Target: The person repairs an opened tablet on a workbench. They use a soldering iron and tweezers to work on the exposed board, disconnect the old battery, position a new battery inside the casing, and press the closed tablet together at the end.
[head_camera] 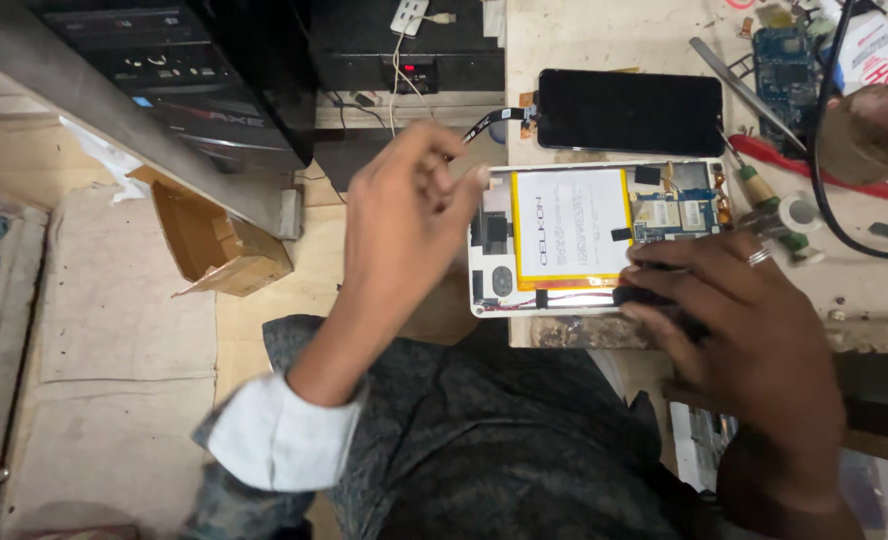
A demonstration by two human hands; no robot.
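the opened tablet [594, 240] lies face down at the worktop's [604, 40] near edge, its white frame overhanging slightly; treat it as light, thin and fragile. your left hand [404, 220] pinches the black flex cable [484, 125] with narrowed fingers at the tablet's left end, and your right hand [744, 310] curls its fingers over the near right corner. hold it by the frame, not by the yellow-edged battery [569, 225] or circuit board [679, 212].

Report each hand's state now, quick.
Left hand: grip pinched on the thin black flex cable.
Right hand: fingers curled, pressing the opened white tablet; holding anything cannot be told.
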